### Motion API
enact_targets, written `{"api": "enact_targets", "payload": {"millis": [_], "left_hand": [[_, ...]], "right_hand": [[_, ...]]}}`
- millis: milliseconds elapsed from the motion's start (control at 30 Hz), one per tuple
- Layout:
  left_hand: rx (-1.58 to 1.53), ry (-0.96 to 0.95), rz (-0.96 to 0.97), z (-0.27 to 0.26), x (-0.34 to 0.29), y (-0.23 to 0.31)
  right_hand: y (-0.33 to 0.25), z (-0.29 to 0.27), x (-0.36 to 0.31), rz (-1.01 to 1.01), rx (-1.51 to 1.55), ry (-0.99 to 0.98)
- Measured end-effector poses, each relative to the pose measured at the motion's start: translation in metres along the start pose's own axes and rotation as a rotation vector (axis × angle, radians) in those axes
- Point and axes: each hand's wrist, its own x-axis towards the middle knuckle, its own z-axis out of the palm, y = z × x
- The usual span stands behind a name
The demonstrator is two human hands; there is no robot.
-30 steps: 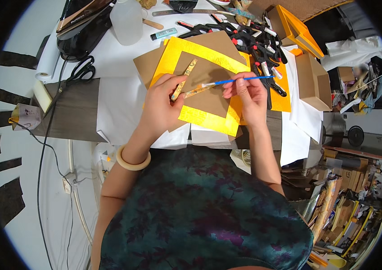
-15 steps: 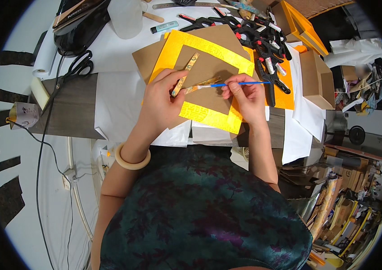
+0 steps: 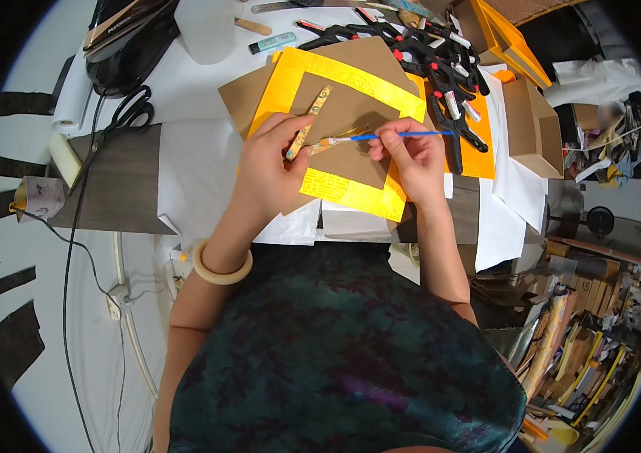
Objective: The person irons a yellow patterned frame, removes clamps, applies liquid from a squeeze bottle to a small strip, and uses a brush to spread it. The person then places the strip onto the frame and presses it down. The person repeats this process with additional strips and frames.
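My left hand grips a narrow strip with a gold and blue pattern between thumb and fingers. A second patterned strip runs off at an angle near the thumb; whether the two are joined I cannot tell. My right hand pinches a thin paintbrush with a blue handle, held almost level. The brush's bristles are at the second strip, close to my left thumb. Under both hands lies a bright yellow square frame with raised patterning, over brown board.
Black spring clamps are heaped at the right beside an open cardboard box. To the left lie black scissors and a cable. A translucent container, a teal-labelled tube and a wooden stick are at the back.
The brush tip has moved slightly up and left along the second strip, toward my left thumb. My left hand keeps its hold on the patterned strip.
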Motion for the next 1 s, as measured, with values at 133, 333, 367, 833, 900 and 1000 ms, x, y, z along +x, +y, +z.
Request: {"api": "enact_targets", "payload": {"millis": [133,333,367,833,900,1000], "left_hand": [[0.02,-0.007,-0.004,-0.002,0.001,0.004],[0.004,-0.005,-0.008,0.0,0.001,0.002],[0.019,-0.011,-0.015,-0.002,0.001,0.003],[-0.005,-0.012,-0.028,0.001,0.002,0.001],[0.03,-0.033,-0.037,0.0,0.001,0.004],[0.08,-0.044,-0.031,-0.003,0.003,0.005]], "right_hand": [[-0.004,-0.026,0.001,-0.149,-0.067,0.142],[0.007,-0.012,-0.009,-0.069,-0.02,0.074],[0.005,-0.022,-0.01,-0.099,-0.014,0.133],[-0.007,-0.004,-0.015,-0.123,-0.036,0.098],[0.003,-0.016,-0.009,-0.075,-0.085,0.164],[-0.01,-0.042,-0.009,-0.133,-0.137,0.339]]}}
